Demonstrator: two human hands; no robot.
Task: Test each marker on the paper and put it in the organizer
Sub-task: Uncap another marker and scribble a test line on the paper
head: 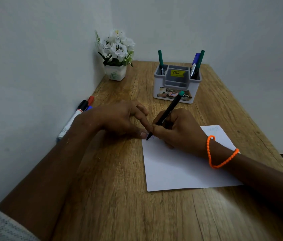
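1. Right hand (177,131), centre of the frame, wearing an orange bracelet (219,153): fingers curled round a black pen-like marker (167,115) with a teal end, tip down at the upper left corner of the paper (180,167).
2. Left hand (119,119), just left of it: fingers extended and flat, fingertips pressing at that same corner, holding nothing; touching or nearly touching the right thumb.
3. Faint scribble visible at the marker tip and another near the upper right corner of the sheet; colours too pale to name.
4. To do the test well, probably: light pressure, a short stroke on bare paper beside the existing mark, sheet kept pinned by the left fingertips so it cannot slide.
5. Marker slanting up and away from the hand, teal end pointing toward the organizer (177,84) in the upper centre, well apart from the hand.
6. Already standing in the organizer: a green marker (160,60) in the left slot, a blue and a green one in the right slot.
7. Waiting at the left edge against the wall: a white marker with a black cap (72,119), plus red and blue ones partly hidden behind the left wrist.
8. Potted white flowers (116,54) in the upper left corner of the table (111,188).
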